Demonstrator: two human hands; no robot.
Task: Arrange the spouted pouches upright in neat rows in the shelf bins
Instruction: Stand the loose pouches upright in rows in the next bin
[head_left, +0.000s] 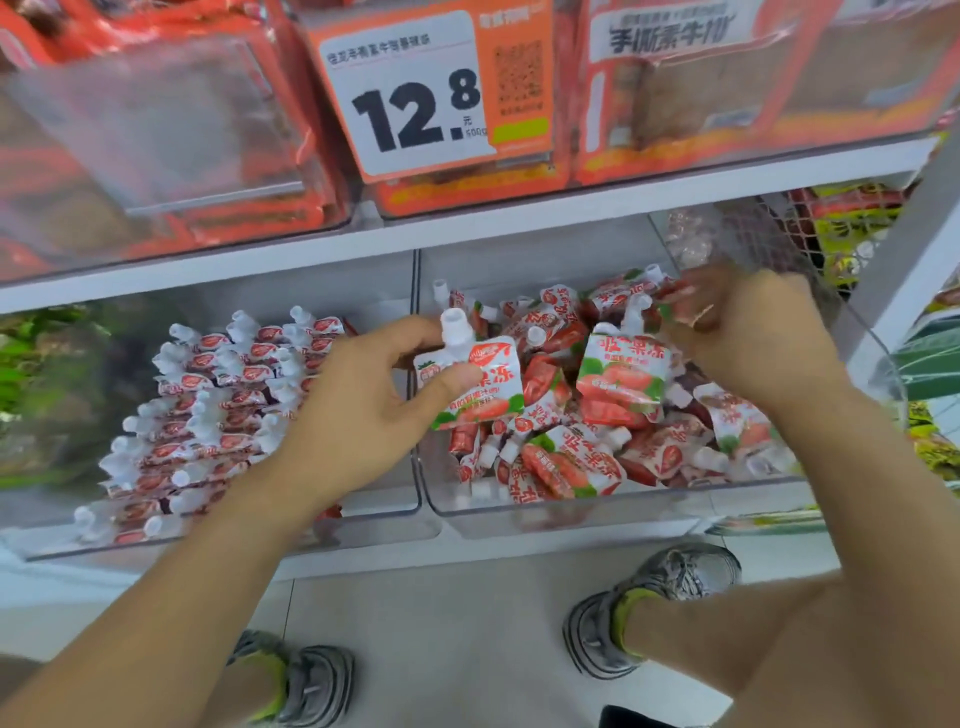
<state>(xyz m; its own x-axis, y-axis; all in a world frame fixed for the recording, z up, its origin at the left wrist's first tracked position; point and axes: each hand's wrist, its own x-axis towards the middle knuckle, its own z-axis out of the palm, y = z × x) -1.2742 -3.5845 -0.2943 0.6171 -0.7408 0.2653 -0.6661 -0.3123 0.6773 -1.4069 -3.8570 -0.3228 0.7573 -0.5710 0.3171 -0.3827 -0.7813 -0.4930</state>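
Two clear bins sit side by side on the shelf (467, 228). The left bin (363, 525) holds upright rows; the right bin (571, 512) a loose heap. The left hand (374, 410) pinches one pouch (480, 384) over the divider. The right hand (753, 338) grasps another pouch (623, 376); its grip is blurred.

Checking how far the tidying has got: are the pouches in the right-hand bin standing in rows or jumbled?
Jumbled. The pouches in the right bin lie piled at all angles, spouts pointing every way, unlike the left bin's upright rows.
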